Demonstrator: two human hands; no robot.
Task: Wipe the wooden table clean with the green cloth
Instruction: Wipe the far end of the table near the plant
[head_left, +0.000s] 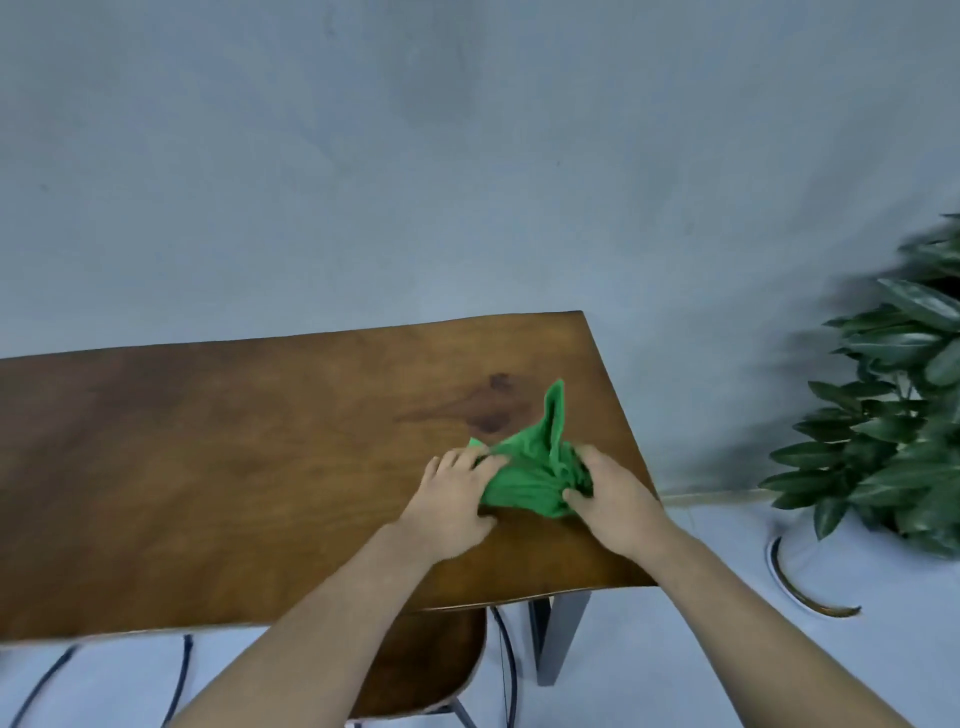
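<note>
A green cloth lies bunched on the right part of the wooden table, one corner sticking up toward the far edge. My left hand rests on the cloth's left side with fingers curled into the fabric. My right hand grips the cloth's right side, thumb and fingers pinching a fold. Both hands sit close to the table's right end. A dark stain in the wood shows just beyond the cloth.
A wooden chair seat is tucked under the table's near edge, beside a grey table leg. A leafy potted plant stands at the right. Dark cables run across the pale floor. A blue-grey wall lies behind.
</note>
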